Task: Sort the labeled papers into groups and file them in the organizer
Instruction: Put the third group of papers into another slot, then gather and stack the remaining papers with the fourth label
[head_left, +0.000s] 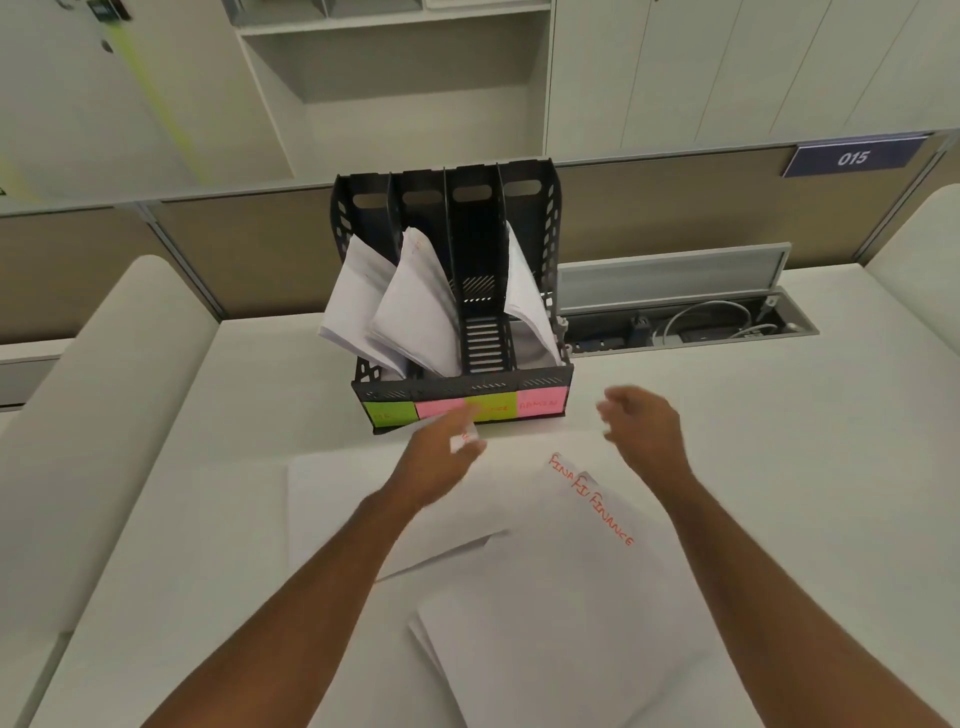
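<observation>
A black four-slot organizer (540, 376) stands at the back of the white desk, with green, pink, yellow and pink sticky labels along its front. Sheaves of white paper lean in the first, second and fourth slots; the third slot holds nothing. On the desk in front lies a fanned stack of white papers (561, 597) with "FINANCE" written in red at the top. My left hand (441, 462) hovers blurred just in front of the organizer's labels, and a bit of white paper shows at its fingers. My right hand (644, 426) floats to the right of the organizer, fingers spread and holding nothing.
An open cable tray (691, 325) with wires is sunk into the desk right of the organizer. A low partition runs behind, bearing a blue "015" sign (852, 157). Pale shelves and cabinets stand beyond. Rounded white dividers flank the desk on both sides.
</observation>
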